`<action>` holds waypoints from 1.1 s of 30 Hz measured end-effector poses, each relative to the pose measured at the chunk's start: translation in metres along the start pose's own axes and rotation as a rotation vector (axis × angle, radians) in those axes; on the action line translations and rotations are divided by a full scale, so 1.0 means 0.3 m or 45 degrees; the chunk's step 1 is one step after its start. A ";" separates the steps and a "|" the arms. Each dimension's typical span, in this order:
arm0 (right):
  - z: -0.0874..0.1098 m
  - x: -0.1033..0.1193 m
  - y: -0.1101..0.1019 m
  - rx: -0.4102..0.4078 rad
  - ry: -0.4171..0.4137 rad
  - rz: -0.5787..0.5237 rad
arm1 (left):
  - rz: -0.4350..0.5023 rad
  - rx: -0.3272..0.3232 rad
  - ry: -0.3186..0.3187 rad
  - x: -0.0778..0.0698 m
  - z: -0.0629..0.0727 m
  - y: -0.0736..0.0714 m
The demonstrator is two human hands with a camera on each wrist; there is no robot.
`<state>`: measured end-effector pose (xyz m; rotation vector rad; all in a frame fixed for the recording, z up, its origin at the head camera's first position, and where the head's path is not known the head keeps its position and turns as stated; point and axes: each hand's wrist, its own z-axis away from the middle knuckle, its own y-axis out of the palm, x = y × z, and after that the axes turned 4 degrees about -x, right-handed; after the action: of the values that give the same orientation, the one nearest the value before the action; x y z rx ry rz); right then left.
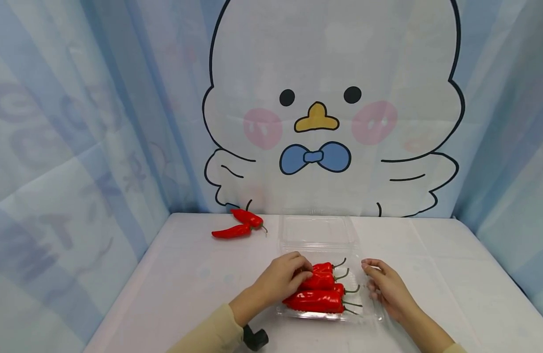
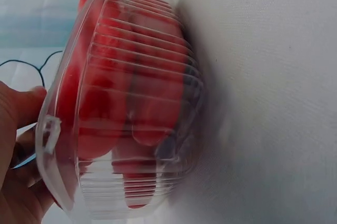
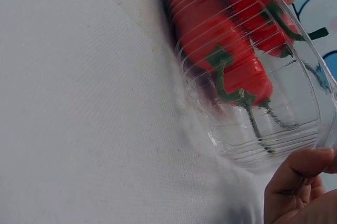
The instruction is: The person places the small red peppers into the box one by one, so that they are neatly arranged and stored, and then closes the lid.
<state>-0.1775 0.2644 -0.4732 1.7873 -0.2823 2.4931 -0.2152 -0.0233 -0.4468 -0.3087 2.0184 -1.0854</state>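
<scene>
A white cloth-covered table (image 1: 201, 294) bears a clear, ribbed plastic box (image 1: 315, 316). The left hand (image 1: 282, 277), at nine o'clock, curves over it, grip unclear; the right hand (image 1: 391, 290), at three, pinches its rim. Glossy, tapering red peppers (image 1: 315, 300) lie inside; two loose peppers (image 1: 234, 231) rest at ten.

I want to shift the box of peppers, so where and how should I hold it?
Probably take the box by its left and right rim, coming from both sides: that edge juts outward, the peppers lie between, and the open lid stretches off behind.
</scene>
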 end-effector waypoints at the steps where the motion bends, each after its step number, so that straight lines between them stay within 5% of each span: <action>1: 0.000 0.000 0.002 -0.001 -0.002 0.002 | 0.011 0.011 -0.004 0.003 0.001 -0.001; 14: -0.004 -0.009 0.005 0.008 -0.008 -0.031 | -0.014 0.229 -0.059 0.020 0.001 0.024; 33: -0.003 0.000 0.001 0.007 -0.013 -0.032 | -0.019 0.147 -0.083 0.026 0.007 -0.001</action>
<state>-0.1782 0.2642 -0.4736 1.7950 -0.2525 2.4706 -0.2187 -0.0288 -0.4515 -0.2960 1.8906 -1.1814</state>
